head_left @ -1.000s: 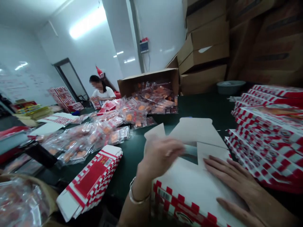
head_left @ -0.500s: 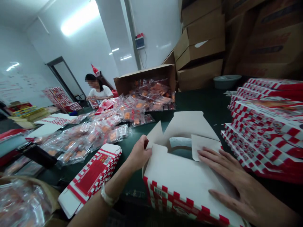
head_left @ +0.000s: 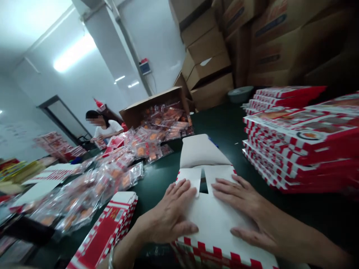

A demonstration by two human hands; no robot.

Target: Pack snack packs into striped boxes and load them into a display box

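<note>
A white paperboard carton (head_left: 214, 228) with a red-and-white checked edge lies on the dark green table (head_left: 221, 127) right in front of me. Its upper lid flap (head_left: 200, 151) stands raised at the far end. My left hand (head_left: 168, 213) lies flat on the carton's left side, with the fingertips on a folded tab. My right hand (head_left: 241, 205) presses flat on the right side, fingers spread. A narrow dark gap shows between the tabs. The carton's near end runs out of view.
Stacks of flat red-and-white cartons (head_left: 300, 142) fill the right of the table, and another stack (head_left: 109, 228) lies at lower left. Clear packets of orange food (head_left: 92, 190) spread left. A co-worker (head_left: 105, 127) sits beyond an open cardboard box (head_left: 148, 108). Brown cartons (head_left: 207, 56) pile behind.
My left hand has moved from the carton's left edge onto its top. The inner tabs now lie folded flat under both hands. The view has turned left.
</note>
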